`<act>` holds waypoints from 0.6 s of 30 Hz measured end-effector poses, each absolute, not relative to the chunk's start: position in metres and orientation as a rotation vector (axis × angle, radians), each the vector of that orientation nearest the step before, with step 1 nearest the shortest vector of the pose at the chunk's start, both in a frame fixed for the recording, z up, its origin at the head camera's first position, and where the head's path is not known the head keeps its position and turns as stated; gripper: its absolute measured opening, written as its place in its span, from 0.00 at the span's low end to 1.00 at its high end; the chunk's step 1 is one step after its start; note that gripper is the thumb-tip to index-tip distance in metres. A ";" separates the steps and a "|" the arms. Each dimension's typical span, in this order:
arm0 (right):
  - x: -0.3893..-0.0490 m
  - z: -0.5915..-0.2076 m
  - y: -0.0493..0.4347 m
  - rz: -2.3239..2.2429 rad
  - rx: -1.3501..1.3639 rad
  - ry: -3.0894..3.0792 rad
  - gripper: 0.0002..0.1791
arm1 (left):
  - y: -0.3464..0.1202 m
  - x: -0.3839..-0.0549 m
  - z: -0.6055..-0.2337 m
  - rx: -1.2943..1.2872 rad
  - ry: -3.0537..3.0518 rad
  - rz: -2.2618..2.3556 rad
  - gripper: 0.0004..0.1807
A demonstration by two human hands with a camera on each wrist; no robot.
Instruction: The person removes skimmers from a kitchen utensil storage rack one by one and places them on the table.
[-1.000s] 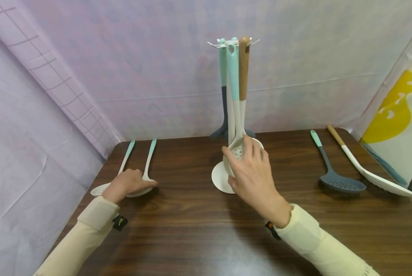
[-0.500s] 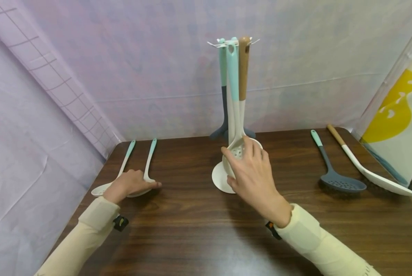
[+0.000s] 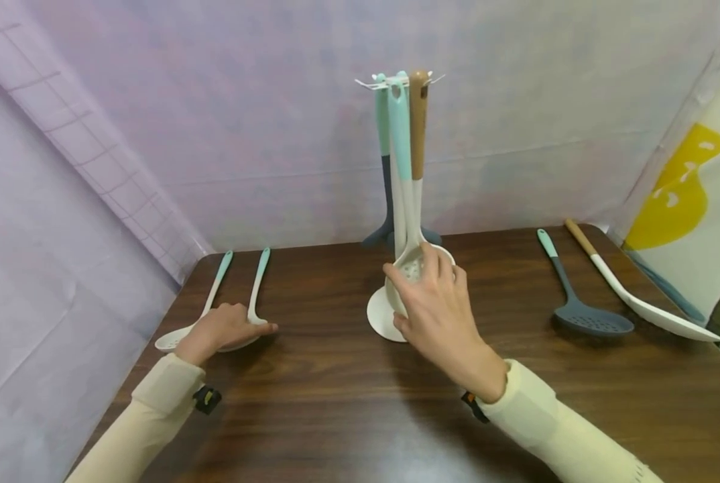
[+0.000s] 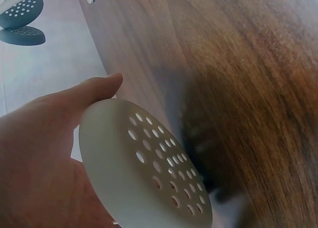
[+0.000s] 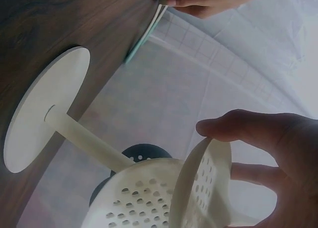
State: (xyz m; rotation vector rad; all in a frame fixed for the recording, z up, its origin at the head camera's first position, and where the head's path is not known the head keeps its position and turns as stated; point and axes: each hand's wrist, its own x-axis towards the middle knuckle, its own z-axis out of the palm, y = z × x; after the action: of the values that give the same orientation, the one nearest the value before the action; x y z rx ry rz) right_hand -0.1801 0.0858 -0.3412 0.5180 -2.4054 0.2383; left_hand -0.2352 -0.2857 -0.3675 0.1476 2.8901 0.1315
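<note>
My left hand (image 3: 224, 329) grips the bowl of a white strainer ladle with a mint handle (image 3: 260, 278), on the table at the left. In the left wrist view its holed bowl (image 4: 144, 163) lies between thumb and palm; the other fingers are partly hidden. At the centre, my right hand (image 3: 441, 308) holds the bowl of another white strainer ladle (image 3: 401, 134), which hangs upright by its mint handle at the front of the utensil stand (image 3: 384, 318). Thumb and fingers are at the rim of that bowl (image 5: 198, 183) in the right wrist view.
Behind it hang a brown-handled white utensil (image 3: 418, 127) and dark grey utensils (image 3: 387, 188). A white skimmer (image 3: 169, 341) lies left of the left hand. At the right lie a dark grey skimmer (image 3: 592, 316) and a brown-handled white utensil (image 3: 668, 318). Cloth walls (image 3: 275, 134) enclose the table.
The head view has shifted slightly, so everything sits a little further left in it. Both hands keep their holds, and the utensils stay in place.
</note>
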 end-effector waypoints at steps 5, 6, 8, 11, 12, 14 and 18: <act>-0.178 -0.339 0.088 0.238 0.526 -2.390 0.42 | -0.284 -0.237 -0.370 0.155 2.898 0.125 0.40; -0.178 -0.338 0.088 0.238 0.527 -2.388 0.42 | -0.285 -0.237 -0.370 0.153 2.898 0.122 0.40; -0.177 -0.337 0.089 0.235 0.528 -2.385 0.43 | -0.285 -0.238 -0.371 0.150 2.897 0.119 0.40; -0.176 -0.336 0.089 0.236 0.531 -2.388 0.42 | -0.285 -0.238 -0.370 0.143 2.890 0.120 0.39; -0.175 -0.336 0.089 0.236 0.532 -2.390 0.42 | -0.285 -0.238 -0.370 0.148 2.888 0.123 0.40; -0.174 -0.335 0.089 0.236 0.534 -2.394 0.42 | -0.285 -0.237 -0.370 0.155 2.888 0.127 0.41; -0.173 -0.333 0.090 0.233 0.531 -2.403 0.41 | -0.285 -0.237 -0.370 0.148 2.888 0.125 0.40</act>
State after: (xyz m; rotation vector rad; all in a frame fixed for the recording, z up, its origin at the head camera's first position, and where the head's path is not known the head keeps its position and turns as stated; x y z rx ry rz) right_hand -0.1732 0.0901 -0.3330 0.5315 -2.4028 0.2331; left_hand -0.2374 -0.2849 -0.3703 0.1477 2.8877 0.1249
